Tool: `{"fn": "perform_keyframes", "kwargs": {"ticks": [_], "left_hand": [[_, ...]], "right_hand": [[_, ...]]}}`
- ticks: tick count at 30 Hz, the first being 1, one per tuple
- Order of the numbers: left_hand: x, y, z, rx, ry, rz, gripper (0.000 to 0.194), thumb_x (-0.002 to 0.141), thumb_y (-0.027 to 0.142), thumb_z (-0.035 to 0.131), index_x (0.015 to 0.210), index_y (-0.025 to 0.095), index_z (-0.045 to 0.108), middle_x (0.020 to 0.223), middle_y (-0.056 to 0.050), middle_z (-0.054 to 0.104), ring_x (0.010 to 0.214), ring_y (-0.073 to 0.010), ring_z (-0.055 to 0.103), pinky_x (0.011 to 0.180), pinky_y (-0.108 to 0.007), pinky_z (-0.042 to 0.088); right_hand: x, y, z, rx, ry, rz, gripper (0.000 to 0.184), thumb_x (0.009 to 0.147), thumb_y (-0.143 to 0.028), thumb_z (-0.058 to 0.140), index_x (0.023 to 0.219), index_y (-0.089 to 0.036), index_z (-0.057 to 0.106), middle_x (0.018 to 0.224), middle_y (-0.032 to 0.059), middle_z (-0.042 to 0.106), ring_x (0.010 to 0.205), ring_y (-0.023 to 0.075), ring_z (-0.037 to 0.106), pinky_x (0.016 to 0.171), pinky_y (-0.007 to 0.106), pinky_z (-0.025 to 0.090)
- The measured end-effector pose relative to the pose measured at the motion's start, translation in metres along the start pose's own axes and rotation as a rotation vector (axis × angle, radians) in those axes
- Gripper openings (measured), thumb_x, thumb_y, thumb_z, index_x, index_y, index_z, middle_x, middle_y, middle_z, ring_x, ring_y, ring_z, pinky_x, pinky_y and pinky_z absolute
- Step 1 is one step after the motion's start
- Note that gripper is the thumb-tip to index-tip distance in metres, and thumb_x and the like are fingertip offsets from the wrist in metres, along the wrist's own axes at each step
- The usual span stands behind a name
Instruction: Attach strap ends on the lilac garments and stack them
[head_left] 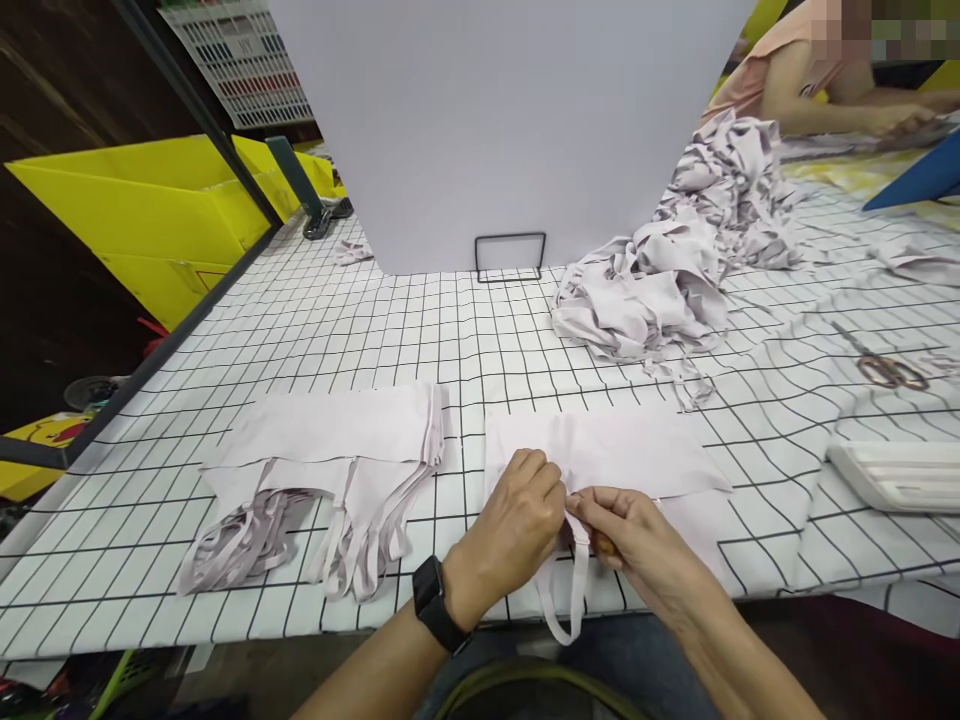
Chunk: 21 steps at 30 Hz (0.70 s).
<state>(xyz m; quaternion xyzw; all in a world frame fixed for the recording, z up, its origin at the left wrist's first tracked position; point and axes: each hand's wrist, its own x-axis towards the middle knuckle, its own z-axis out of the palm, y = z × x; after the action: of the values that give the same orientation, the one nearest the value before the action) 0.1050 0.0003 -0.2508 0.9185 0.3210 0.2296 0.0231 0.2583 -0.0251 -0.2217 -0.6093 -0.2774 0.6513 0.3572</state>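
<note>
A pale pinkish-white garment (630, 445) with thin straps lies in front of me on the table. My left hand (525, 505) is closed on it near the base of a strap, its fingertips partly hidden. Beside it, my right hand (634, 530) pinches the top of the strap (579, 585), which hangs in a loop over the table's front edge. A small orange-brown object (604, 545), mostly covered, sits under the curled fingers of my right hand. To the left rests a neat stack of similar strapped garments (330, 430).
Crumpled pale garments (645, 290) are heaped at the right behind my work. Scissors (885, 368) and a white case (900, 475) lie farther right. A large white board (510, 130) stands across the gridded table. Another person's arm (817, 110) is at the far right.
</note>
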Motion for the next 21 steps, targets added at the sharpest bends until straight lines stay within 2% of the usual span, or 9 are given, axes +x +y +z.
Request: {"fn": "perform_keyframes", "kwargs": {"ticks": [4,8,11,13,14,15,18,19,21], "left_hand": [[0.001,0.000,-0.002,-0.003,-0.005,-0.009,0.027,0.091,0.001,0.045,0.071,0.016,0.053,0.079,-0.006,0.055,0.080,-0.0213,0.047,0.077,-0.035,0.050],[0.001,0.001,-0.001,-0.024,-0.023,-0.032,0.025,0.088,-0.002,0.045,0.073,0.016,0.053,0.080,-0.006,0.055,0.081,-0.0218,0.048,0.077,-0.036,0.050],[-0.005,0.004,-0.005,-0.063,-0.092,-0.071,0.024,0.085,-0.003,0.045,0.076,0.017,0.052,0.083,-0.006,0.056,0.084,-0.0224,0.050,0.078,-0.038,0.051],[-0.013,0.005,-0.015,-0.100,-0.125,-0.122,0.022,0.084,-0.003,0.045,0.085,0.017,0.054,0.094,-0.007,0.058,0.091,-0.0243,0.052,0.082,-0.041,0.052],[-0.016,0.005,-0.021,-0.130,-0.131,-0.152,0.024,0.082,-0.003,0.045,0.092,0.017,0.055,0.102,-0.009,0.059,0.097,-0.0254,0.053,0.085,-0.043,0.052],[-0.020,0.003,-0.028,-0.174,-0.130,-0.183,0.028,0.081,-0.002,0.046,0.097,0.018,0.055,0.109,-0.009,0.058,0.101,-0.0261,0.053,0.087,-0.043,0.052],[-0.018,-0.007,-0.044,-0.310,-0.121,-0.327,0.027,0.081,0.001,0.043,0.097,0.021,0.052,0.112,-0.008,0.057,0.102,-0.0237,0.056,0.085,-0.039,0.053],[-0.014,-0.012,-0.046,-0.312,-0.116,-0.391,0.024,0.084,0.002,0.042,0.095,0.021,0.051,0.108,-0.008,0.057,0.100,-0.0232,0.057,0.084,-0.038,0.053],[0.001,-0.023,-0.042,-0.226,-0.121,-0.512,0.020,0.088,0.006,0.042,0.098,0.020,0.052,0.106,-0.009,0.058,0.100,-0.0248,0.058,0.087,-0.041,0.052]], "right_hand": [[0.002,-0.001,0.003,0.043,-0.021,-0.009,0.052,0.045,-0.052,0.090,0.042,-0.019,0.050,0.044,-0.0075,0.037,0.044,0.0041,0.026,0.042,0.021,0.016],[0.001,0.005,0.005,0.018,-0.080,-0.036,0.054,0.051,-0.056,0.087,0.044,-0.020,0.047,0.043,-0.0082,0.036,0.043,0.0043,0.026,0.042,0.021,0.017],[-0.003,0.013,-0.008,-0.192,-0.145,-0.075,0.050,0.064,-0.059,0.080,0.049,-0.020,0.053,0.042,-0.0064,0.040,0.040,0.0064,0.031,0.041,0.022,0.022],[-0.005,0.013,-0.030,-0.375,-0.140,-0.144,0.048,0.076,-0.061,0.069,0.054,-0.019,0.058,0.043,-0.0035,0.046,0.040,0.0094,0.037,0.042,0.023,0.028],[-0.005,0.010,-0.044,-0.460,-0.085,-0.203,0.049,0.081,-0.062,0.064,0.056,-0.020,0.060,0.046,-0.0018,0.050,0.042,0.0115,0.042,0.044,0.025,0.032],[-0.004,0.005,-0.060,-0.537,0.024,-0.275,0.050,0.084,-0.063,0.059,0.058,-0.021,0.061,0.049,-0.0001,0.054,0.045,0.0138,0.047,0.047,0.026,0.036],[0.012,-0.020,-0.103,-0.754,0.526,-0.447,0.046,0.083,-0.065,0.052,0.069,-0.023,0.065,0.064,0.0048,0.068,0.064,0.0226,0.062,0.061,0.032,0.045],[0.021,-0.029,-0.113,-0.804,0.627,-0.452,0.043,0.081,-0.063,0.052,0.072,-0.024,0.066,0.071,0.0062,0.071,0.072,0.0255,0.065,0.064,0.034,0.046],[0.042,-0.044,-0.123,-0.853,0.700,-0.449,0.039,0.076,-0.062,0.054,0.073,-0.024,0.064,0.079,0.0089,0.073,0.079,0.0300,0.066,0.064,0.036,0.045]]}}
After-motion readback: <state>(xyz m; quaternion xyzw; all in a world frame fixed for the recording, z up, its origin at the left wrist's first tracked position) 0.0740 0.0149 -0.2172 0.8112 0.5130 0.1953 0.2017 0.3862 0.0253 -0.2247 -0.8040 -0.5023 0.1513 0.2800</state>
